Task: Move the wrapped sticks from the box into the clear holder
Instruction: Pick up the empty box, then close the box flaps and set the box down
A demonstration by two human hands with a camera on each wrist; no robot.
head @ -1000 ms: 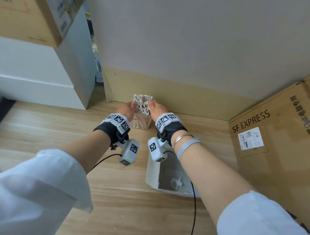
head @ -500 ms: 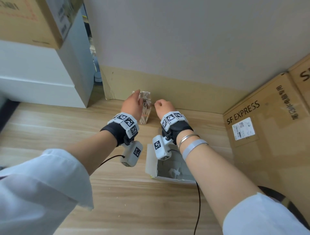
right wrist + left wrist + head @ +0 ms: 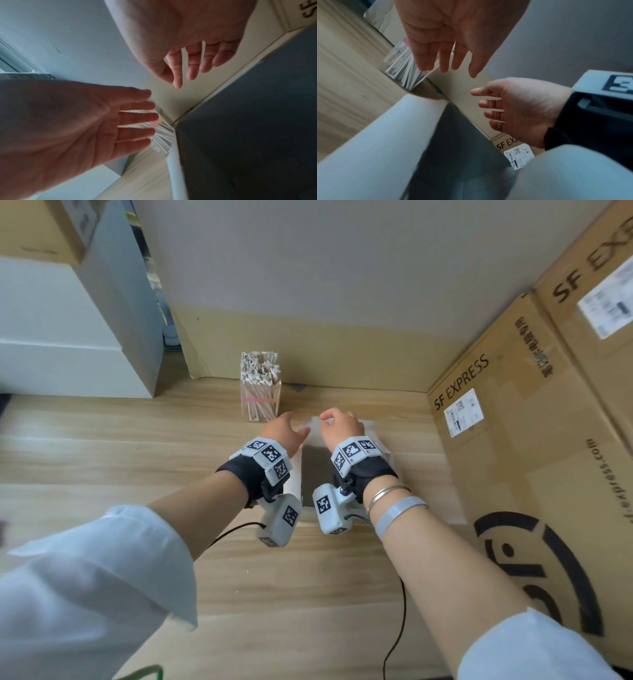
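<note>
The clear holder (image 3: 260, 402) stands on the wooden surface by the back wall, packed with wrapped sticks (image 3: 259, 368). Both hands hover just in front of it, over the white box (image 3: 295, 474). My left hand (image 3: 286, 428) and right hand (image 3: 337, 422) are empty, with relaxed, spread fingers. In the left wrist view the left hand's fingers (image 3: 443, 63) hang straight near the holder (image 3: 402, 70), with the right hand (image 3: 505, 108) opposite. The right wrist view shows the right hand (image 3: 187, 65), the left hand (image 3: 106, 121) and the sticks (image 3: 163, 135). The box's inside (image 3: 248, 135) is dark, its contents hidden.
Large SF Express cardboard boxes (image 3: 513, 446) are stacked along the right side. A white cabinet (image 3: 68, 344) stands at the left, with a cardboard strip (image 3: 325, 350) along the wall behind the holder. Thin black cables (image 3: 399, 611) trail from the wrist cameras.
Both hands have let go of the stick bundle in the holder and drawn back toward me, over the white box. The holder now stands alone.
</note>
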